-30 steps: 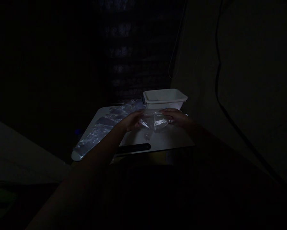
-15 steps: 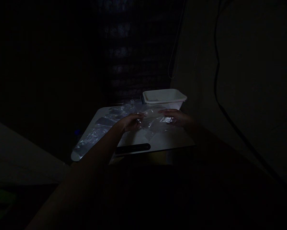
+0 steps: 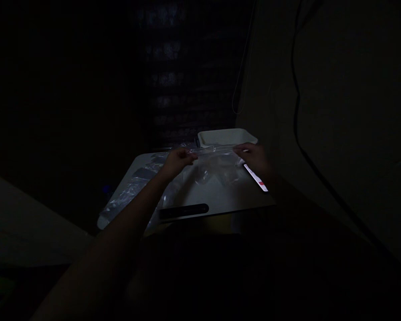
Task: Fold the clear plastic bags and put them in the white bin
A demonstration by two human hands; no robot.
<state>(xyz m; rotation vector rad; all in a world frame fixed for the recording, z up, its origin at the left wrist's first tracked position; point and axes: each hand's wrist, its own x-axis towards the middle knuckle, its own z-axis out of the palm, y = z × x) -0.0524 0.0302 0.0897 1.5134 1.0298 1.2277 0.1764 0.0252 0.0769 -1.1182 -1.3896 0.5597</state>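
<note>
Pinching a clear plastic bag (image 3: 220, 167) at its upper edge with left hand (image 3: 179, 161) and right hand (image 3: 253, 156), stretched over a white tabletop (image 3: 217, 196). Showing crumpled clear plastic (image 3: 128, 191) along the left edge, a white tub (image 3: 225, 136) at the far edge, a lit screen (image 3: 255, 178) near the right edge, and a dark slot (image 3: 183, 210) by the near edge.

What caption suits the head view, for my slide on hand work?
Two hands stretch a clear plastic bag above a white table.
</note>
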